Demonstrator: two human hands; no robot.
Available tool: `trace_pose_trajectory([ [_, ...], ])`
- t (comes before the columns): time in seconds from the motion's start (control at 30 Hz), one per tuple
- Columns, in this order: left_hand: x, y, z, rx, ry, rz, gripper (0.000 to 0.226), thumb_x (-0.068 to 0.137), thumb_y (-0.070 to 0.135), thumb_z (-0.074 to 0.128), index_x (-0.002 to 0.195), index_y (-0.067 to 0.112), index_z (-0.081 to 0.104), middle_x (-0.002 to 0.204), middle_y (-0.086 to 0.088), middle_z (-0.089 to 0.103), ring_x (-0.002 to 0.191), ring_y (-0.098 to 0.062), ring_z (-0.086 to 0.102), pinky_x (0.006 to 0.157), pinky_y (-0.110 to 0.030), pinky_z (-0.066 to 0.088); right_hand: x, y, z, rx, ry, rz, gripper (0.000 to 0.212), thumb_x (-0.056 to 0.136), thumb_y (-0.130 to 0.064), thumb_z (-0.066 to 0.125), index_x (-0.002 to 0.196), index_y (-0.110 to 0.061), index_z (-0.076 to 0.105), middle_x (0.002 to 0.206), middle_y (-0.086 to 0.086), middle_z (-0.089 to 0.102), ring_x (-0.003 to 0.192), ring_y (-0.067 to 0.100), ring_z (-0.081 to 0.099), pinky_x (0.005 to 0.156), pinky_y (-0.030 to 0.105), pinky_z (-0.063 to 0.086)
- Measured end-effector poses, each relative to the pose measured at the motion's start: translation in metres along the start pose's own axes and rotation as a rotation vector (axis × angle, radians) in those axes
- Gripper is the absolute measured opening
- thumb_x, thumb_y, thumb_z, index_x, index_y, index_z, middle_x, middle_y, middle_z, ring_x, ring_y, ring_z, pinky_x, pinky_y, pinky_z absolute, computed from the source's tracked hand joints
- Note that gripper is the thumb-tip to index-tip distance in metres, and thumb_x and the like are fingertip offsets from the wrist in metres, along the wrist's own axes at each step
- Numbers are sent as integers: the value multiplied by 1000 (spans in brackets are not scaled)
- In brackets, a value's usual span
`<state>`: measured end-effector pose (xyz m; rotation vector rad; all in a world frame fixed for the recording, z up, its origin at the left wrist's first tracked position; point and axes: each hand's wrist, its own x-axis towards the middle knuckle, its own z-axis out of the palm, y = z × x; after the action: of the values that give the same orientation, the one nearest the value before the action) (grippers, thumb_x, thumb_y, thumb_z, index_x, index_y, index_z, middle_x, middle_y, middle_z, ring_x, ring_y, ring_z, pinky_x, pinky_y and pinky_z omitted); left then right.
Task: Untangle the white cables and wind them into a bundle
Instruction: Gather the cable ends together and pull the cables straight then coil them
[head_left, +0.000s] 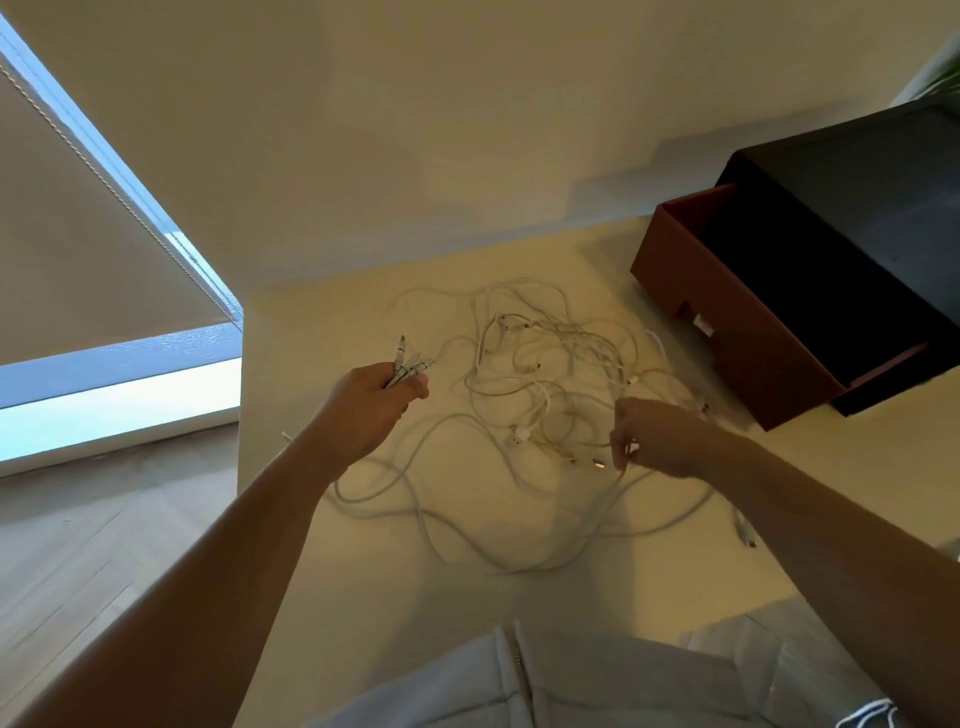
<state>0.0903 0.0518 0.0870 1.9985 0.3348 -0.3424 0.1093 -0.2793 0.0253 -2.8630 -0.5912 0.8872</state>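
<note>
Loosely heaped, the white cables (545, 374) lie in a tangle on the cream table (322, 545), their loops spreading from the middle of the top towards the near edge. The left hand (371, 402) is raised at the left side of the heap with its fingers curled round a bunch of plug ends (408, 364), which stick out above the fist and fan slightly apart; the cords from them run down under the wrist into the pile. The right hand (660, 436) hangs over the right side of the tangle, knuckles up, with thumb and fingertips closed in a pinch on one strand just above the table. One loose connector (745, 532) lies on the table beside the right forearm, apart from the heap. At the far right corner stands an open reddish-brown box (691, 291) with a dark inside, near the tangle but not touching it. Left of the table are a window (104, 384) and a wooden floor (78, 545).
</note>
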Motion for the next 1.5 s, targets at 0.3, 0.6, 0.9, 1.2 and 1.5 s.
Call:
trace_pose_trajectory([
  [0.3, -4, -3, 4, 12, -24, -26, 22, 91, 32, 61, 76, 17, 69, 61, 2, 43, 52, -12, 35, 50, -25, 28, -5, -8, 24, 92, 7, 78, 11, 90, -19, 54, 81, -23, 58, 93, -5, 45, 85, 22, 53, 75, 33, 43],
  [0.6, -7, -2, 6, 7, -34, -34, 22, 92, 31, 60, 77, 18, 68, 59, 4, 41, 49, -10, 33, 45, -20, 27, -5, -27, 11, 299, 172, -29, 9, 92, -15, 60, 98, -19, 65, 93, -4, 60, 88, 17, 55, 77, 29, 42],
  [0.9, -15, 3, 11, 12, -64, -41, 22, 93, 33, 59, 84, 15, 69, 62, 5, 50, 45, -5, 36, 43, -17, 26, -13, -72, -23, 799, 391, -157, 36, 90, -5, 61, 84, -40, 62, 100, 4, 66, 85, 19, 54, 73, 14, 41],
  [1.2, -34, 28, 28, 24, -177, -33, 26, 92, 37, 60, 89, 14, 71, 68, -4, 71, 47, -1, 58, 60, -40, 47, -20, -106, -30, 864, 323, -324, 20, 85, -2, 68, 98, -16, 75, 92, 8, 67, 70, 3, 50, 66, 11, 37],
  [1.5, -6, 15, 11, -179, 87, -45, 8, 81, 16, 74, 79, 22, 68, 39, 11, 45, 34, -5, 28, 34, -15, 21, -8, -77, -14, 458, 280, -167, 10, 91, -21, 63, 94, -15, 70, 86, -2, 68, 75, 4, 59, 67, 14, 42],
])
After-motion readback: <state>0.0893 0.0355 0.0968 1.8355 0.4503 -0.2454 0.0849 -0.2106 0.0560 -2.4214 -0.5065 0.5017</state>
